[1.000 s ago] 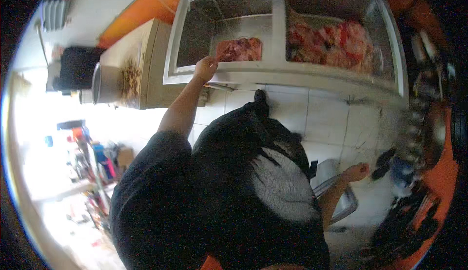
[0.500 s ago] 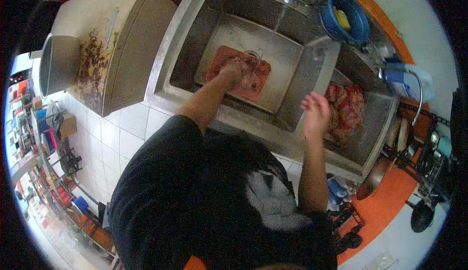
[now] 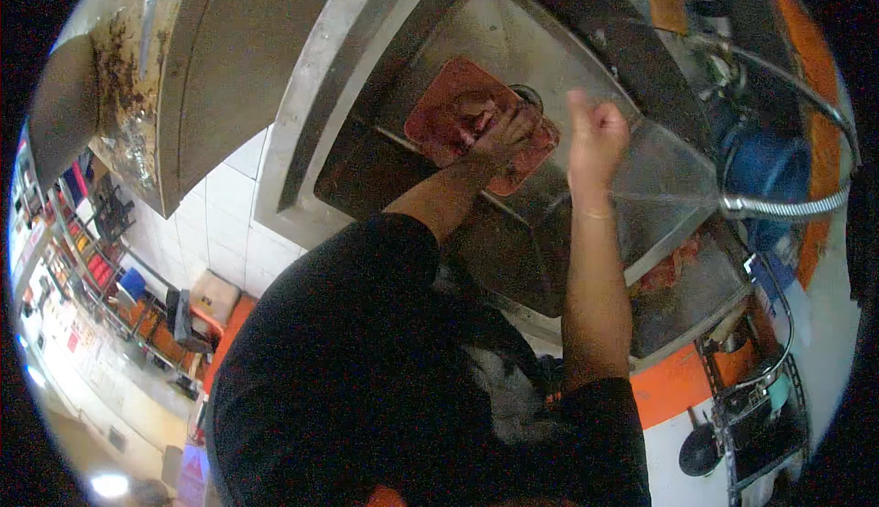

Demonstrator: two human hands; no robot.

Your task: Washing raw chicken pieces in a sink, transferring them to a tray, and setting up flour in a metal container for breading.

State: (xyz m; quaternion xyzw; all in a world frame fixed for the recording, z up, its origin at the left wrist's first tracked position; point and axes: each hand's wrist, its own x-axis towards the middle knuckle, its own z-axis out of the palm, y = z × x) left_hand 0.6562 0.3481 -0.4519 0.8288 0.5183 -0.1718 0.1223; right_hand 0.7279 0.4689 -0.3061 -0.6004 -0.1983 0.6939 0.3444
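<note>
In the large steel sink basin (image 3: pixel 485 26) lies a reddish square tray (image 3: pixel 449 72), its exact kind unclear. Dark red pieces of raw meat (image 3: pixel 469 121) sit in it. Reaching over the tray, my left hand (image 3: pixel 505 136) rests on its near right part with the fingers spread, palm down. My right hand (image 3: pixel 600 141) is raised above the basin to the right of the tray, slightly blurred. Its fingers are curled in and the thumb points up, with nothing visible in it. A pale streak like water runs from the flexible metal spout (image 3: pixel 787 205) toward my right wrist.
More raw meat (image 3: pixel 673 269) lies in the smaller basin at the right, partly cut off by the divider. A blue bowl (image 3: pixel 769 173) stands behind the spout. A stained, box-shaped appliance (image 3: pixel 238 40) borders the sink on the left. A black pan (image 3: pixel 700 450) hangs low at the right.
The view has swung, so the sink appears turned. My left hand has shifted to the tray's right part. My right hand has moved from beside the small basin to over the large one, its fingers now curled.
</note>
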